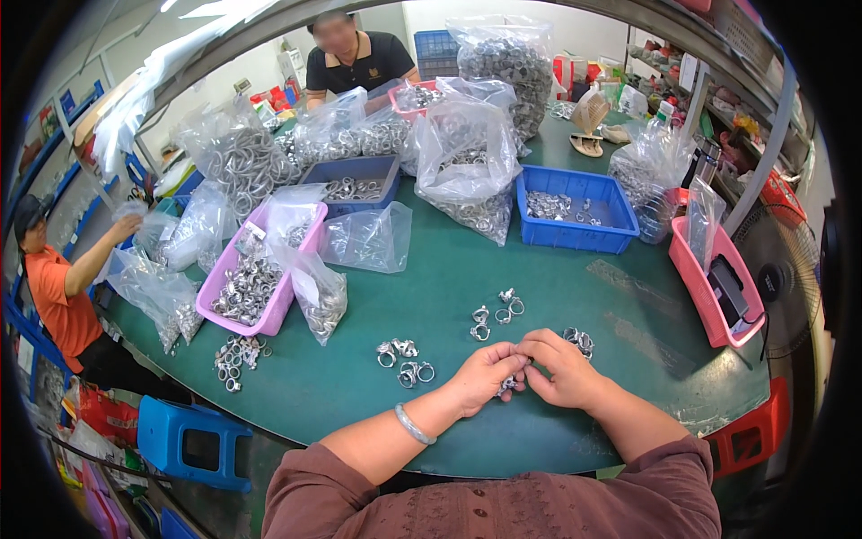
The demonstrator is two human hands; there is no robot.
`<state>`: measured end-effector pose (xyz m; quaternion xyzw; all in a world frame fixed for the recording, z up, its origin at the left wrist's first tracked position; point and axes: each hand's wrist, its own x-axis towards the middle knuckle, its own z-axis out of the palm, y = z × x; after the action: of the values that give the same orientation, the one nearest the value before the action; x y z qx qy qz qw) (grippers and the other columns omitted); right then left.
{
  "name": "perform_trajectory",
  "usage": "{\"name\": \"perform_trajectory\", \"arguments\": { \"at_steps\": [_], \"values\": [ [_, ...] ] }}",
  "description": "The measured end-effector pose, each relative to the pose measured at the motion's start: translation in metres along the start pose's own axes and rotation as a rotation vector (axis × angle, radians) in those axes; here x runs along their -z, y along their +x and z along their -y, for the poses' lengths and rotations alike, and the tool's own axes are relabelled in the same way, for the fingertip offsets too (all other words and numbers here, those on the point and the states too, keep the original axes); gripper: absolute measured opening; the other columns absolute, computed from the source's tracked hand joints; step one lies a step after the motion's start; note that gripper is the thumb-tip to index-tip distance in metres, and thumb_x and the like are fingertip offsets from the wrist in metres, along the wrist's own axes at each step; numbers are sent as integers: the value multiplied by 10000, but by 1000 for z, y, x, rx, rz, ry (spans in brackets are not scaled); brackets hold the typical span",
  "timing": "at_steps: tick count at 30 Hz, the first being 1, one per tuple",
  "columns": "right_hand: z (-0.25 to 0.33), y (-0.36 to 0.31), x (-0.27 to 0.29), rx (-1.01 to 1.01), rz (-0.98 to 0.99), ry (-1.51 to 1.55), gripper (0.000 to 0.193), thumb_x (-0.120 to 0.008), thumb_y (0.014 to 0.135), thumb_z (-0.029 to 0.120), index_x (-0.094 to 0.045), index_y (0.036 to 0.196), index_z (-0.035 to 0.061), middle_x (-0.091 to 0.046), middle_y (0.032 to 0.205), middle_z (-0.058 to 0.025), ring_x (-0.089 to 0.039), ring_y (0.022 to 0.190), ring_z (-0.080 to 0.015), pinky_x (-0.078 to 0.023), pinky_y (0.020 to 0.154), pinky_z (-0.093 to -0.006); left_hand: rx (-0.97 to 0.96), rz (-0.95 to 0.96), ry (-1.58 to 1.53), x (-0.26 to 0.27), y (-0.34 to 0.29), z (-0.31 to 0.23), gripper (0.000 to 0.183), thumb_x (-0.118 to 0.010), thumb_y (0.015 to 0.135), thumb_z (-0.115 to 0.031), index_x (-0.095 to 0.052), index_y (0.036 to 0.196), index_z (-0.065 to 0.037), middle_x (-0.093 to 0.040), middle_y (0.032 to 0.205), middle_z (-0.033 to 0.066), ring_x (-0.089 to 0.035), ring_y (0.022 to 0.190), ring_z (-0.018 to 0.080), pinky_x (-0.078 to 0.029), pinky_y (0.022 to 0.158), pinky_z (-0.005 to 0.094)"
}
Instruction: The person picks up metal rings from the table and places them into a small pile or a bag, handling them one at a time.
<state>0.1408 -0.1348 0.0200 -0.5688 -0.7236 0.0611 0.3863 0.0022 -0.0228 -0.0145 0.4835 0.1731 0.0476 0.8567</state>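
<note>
held rings: the metal pieces (507, 386) sit at your left hand (485, 375), just below where your two hands meet, above the tabletop (449, 287).
left fingers: curled nearly closed around the held rings, thumb toward your right hand (567, 370).
right fingers: bent inward, tips against the left ones; you hide what lies between, so i cannot tell whether they have hold of anything.
way from fingers: from the meeting tips, the held rings lie toward your body and slightly to your left; your left hand is nearer.
long axis: cannot tell; the held rings are too covered and too small to show how their bands face.
right pile: the rings (582, 341) lie just beyond your right hand, which partly covers them.
far pile: the loose rings (501, 314) lie ahead and a little left of your fingertips, nearer your left hand.
left pile: the rings (409, 370) lie apart from your left hand, off to its left.
</note>
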Motion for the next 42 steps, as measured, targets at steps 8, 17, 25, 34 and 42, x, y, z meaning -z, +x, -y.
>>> {"name": "perform_trajectory", "arguments": {
  "at_steps": [8,17,25,34,42],
  "values": [
    [2,7,5,-46,70,16,370,-609,714,3,-554,1080,23,-531,1046,-156,-568,914,-317,-490,773,-368,-20,-13,-11,7,2,2,140,-498,947,-195,-565,963,-73,-576,782,6,-566,681,94,-436,520,215],
    [90,116,39,534,254,450,537,-572,785,65,-444,1307,47,-533,1125,-162,-516,1034,-328,-431,890,-409,45,20,8,-3,-3,3,112,-523,910,-188,-562,968,-100,-582,840,9,-576,765,99,-463,618,238],
    [48,50,36,263,382,45,314,-649,777,90,-610,1089,77,-613,953,-127,-592,828,-311,-470,727,-395,-71,26,-44,1,-1,7,141,-539,922,-248,-553,932,-108,-580,822,-6,-577,710,97,-458,547,240],
    [-1,17,11,-268,-83,209,406,-659,777,63,-547,1166,27,-592,958,-91,-574,820,-183,-465,700,-296,-156,119,-391,16,-1,-26,160,-482,945,-263,-516,960,-107,-530,769,6,-562,694,150,-421,517,250],
    [0,9,-6,-227,-197,323,306,-643,791,8,-588,1091,-8,-608,899,-76,-591,783,-152,-476,699,-278,-87,135,-404,11,-4,-15,174,-468,950,-262,-525,946,-98,-554,779,16,-571,696,149,-428,515,249]
  ]
}}
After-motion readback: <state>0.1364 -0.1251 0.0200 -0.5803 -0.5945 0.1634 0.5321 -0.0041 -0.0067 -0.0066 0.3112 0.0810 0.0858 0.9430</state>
